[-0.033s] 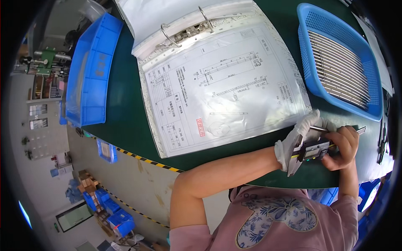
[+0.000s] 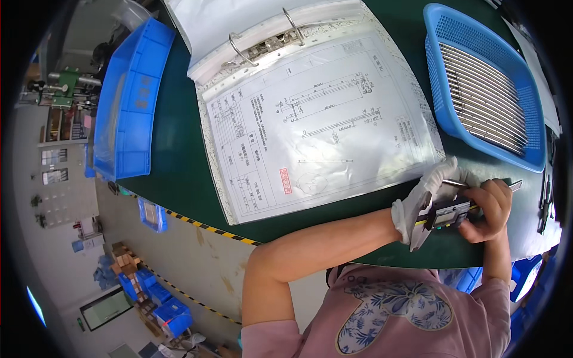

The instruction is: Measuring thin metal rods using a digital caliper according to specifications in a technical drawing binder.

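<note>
My left hand [image 2: 422, 200], in a white glove, is closed around a thin metal rod [image 2: 455, 183], of which only a short length shows between the gloved fingers. A digital caliper [image 2: 449, 215] with a dark display body lies across both hands, its jaws beside the glove. Bare fingers of my right hand [image 2: 490, 210] grip the caliper near its slider, and the end of its beam sticks out past them to the right. Whether the jaws touch the rod is hidden. Both hands are over the table's near right edge, just below an open ring binder [image 2: 334, 206] with a technical drawing in a clear sleeve.
A light-blue basket [image 2: 440, 101] holding several slim metal rods stands at the far right. On the left is a blue plastic bin [image 2: 132, 161]. Yellow-black tape [image 2: 203, 228] runs along the green table's [image 2: 179, 191] edge. Dark slender tools [image 2: 544, 206] lie at the right.
</note>
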The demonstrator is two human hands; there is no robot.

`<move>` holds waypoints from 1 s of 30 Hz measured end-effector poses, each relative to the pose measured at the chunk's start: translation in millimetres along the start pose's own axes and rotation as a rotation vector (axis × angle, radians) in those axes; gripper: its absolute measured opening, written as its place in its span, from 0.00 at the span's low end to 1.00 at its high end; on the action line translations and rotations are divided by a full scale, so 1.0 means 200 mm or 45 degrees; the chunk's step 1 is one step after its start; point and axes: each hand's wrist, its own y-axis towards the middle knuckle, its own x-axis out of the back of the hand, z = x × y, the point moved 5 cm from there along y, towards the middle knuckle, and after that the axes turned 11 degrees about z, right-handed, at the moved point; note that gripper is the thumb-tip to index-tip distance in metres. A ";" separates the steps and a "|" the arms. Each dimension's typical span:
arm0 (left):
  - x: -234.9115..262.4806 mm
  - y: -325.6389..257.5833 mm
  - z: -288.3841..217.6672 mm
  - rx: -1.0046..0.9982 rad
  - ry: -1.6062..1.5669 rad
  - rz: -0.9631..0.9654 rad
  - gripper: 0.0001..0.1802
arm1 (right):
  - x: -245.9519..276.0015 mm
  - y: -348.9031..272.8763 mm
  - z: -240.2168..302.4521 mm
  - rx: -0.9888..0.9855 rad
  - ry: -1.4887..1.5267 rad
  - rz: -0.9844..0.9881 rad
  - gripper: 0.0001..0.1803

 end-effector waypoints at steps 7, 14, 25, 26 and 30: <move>0.00 -0.03 -0.02 0.072 0.108 -0.075 0.22 | -0.01 -0.01 0.00 0.019 0.051 -0.042 0.21; -0.06 -0.05 -0.07 -0.031 0.590 0.029 0.12 | 0.00 0.00 0.01 0.035 0.015 -0.058 0.22; -0.07 -0.03 -0.08 -0.263 0.962 0.149 0.13 | -0.01 0.01 0.00 0.028 0.051 -0.042 0.21; -0.05 -0.03 -0.08 -0.187 0.819 0.110 0.15 | -0.01 0.01 0.00 0.024 0.053 -0.039 0.21; -0.05 -0.04 -0.05 -0.014 0.322 0.047 0.16 | 0.00 0.00 0.00 0.022 0.055 -0.059 0.21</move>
